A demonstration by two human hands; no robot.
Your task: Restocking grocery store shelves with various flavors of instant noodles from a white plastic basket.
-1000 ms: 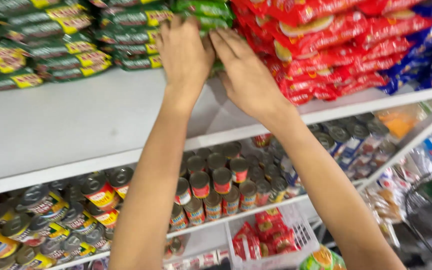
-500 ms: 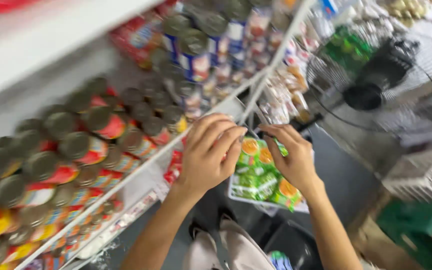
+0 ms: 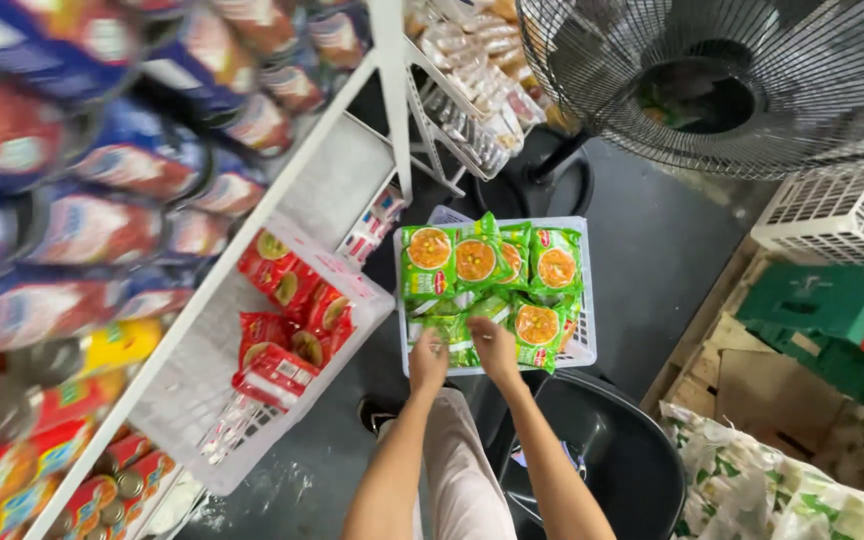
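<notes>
A white plastic basket [image 3: 584, 345] below me holds several green noodle packets [image 3: 487, 270] with orange bowl pictures. Both my hands reach down into its near side. My left hand [image 3: 429, 358] grips a green packet [image 3: 449, 330] at the basket's front edge. My right hand [image 3: 495, 347] closes on the same low pile of green packets just beside it. The fingertips are partly hidden among the wrappers.
A white wire shelf [image 3: 252, 210] runs up the left with blurred tins. A white basket [image 3: 222, 400] of red packets [image 3: 287, 330] hangs off it. A black floor fan [image 3: 722, 80] stands ahead, a black stool [image 3: 612, 450] under the basket, crates [image 3: 822, 300] at right.
My hands left the upper shelf of stacked packets and dropped to the basket of green packets on the stool. The view swung from the shelf down to the floor.
</notes>
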